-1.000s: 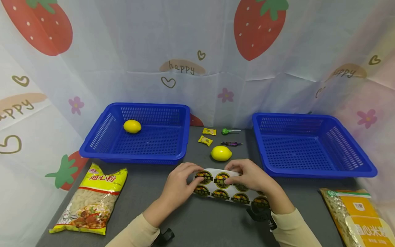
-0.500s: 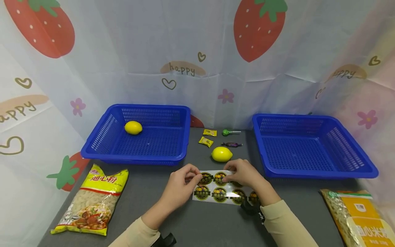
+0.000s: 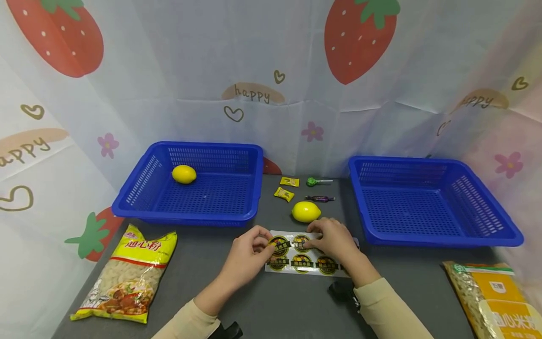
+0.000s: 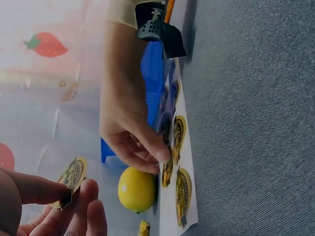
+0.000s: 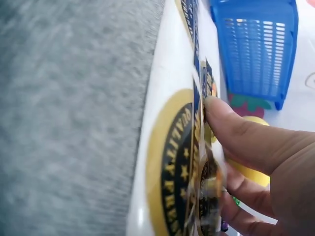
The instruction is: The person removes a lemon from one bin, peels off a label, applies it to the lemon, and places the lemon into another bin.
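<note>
A round black-and-gold sticker (image 4: 74,174) is pinched between thumb and finger of my left hand (image 3: 247,252); in the left wrist view it stands apart from the sheet. My right hand (image 3: 336,242) grips the upper part of a white sticker sheet (image 3: 314,258), thumb on its printed face and the other fingers behind, as the right wrist view shows. Rows of the same round stickers cover the sheet, which lies low over the grey table. Just beyond the right hand sits a yellow lemon (image 3: 306,212).
Blue baskets stand at back left (image 3: 211,216) and back right (image 3: 440,240); a second lemon (image 3: 184,174) lies in the left one. Between them are a yellow candy (image 3: 290,181), a lollipop (image 3: 312,181) and a purple candy (image 3: 320,198). Food bags lie left (image 3: 127,278) and right (image 3: 491,296).
The sheet has lowered and flattened toward the table. My left hand has drawn slightly away from the right, with the sticker at its fingertips. The right hand has shifted slightly left.
</note>
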Demonstrator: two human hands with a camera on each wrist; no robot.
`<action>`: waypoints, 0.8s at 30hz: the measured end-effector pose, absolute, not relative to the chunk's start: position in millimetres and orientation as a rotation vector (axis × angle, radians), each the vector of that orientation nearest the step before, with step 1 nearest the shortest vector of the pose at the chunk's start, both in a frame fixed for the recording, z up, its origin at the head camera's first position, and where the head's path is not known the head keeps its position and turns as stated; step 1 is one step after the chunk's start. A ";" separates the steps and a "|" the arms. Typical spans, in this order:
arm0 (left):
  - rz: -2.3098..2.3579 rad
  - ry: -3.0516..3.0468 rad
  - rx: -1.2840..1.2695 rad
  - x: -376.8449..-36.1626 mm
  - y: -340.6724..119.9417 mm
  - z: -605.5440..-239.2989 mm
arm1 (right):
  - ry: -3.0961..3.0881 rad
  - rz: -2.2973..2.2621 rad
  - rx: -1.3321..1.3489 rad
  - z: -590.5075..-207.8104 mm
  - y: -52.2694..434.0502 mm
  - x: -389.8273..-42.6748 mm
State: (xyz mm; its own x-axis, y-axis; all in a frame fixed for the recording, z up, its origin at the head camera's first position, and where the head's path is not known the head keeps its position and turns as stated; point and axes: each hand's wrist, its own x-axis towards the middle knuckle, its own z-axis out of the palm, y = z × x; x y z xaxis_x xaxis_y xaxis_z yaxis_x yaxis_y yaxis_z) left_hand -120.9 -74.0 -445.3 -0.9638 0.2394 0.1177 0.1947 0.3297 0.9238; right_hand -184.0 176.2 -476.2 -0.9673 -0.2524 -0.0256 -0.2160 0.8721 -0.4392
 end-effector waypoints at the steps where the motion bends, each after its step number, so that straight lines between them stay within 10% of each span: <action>1: 1.741 2.539 0.410 -120.8 -74.2 -446.0 | 2.973 -0.670 -0.380 -475.0 175.9 -183.6; 24: 1.723 2.547 0.412 -122.0 -69.7 -444.8 | 3.054 -0.872 -0.465 -463.2 159.1 -218.9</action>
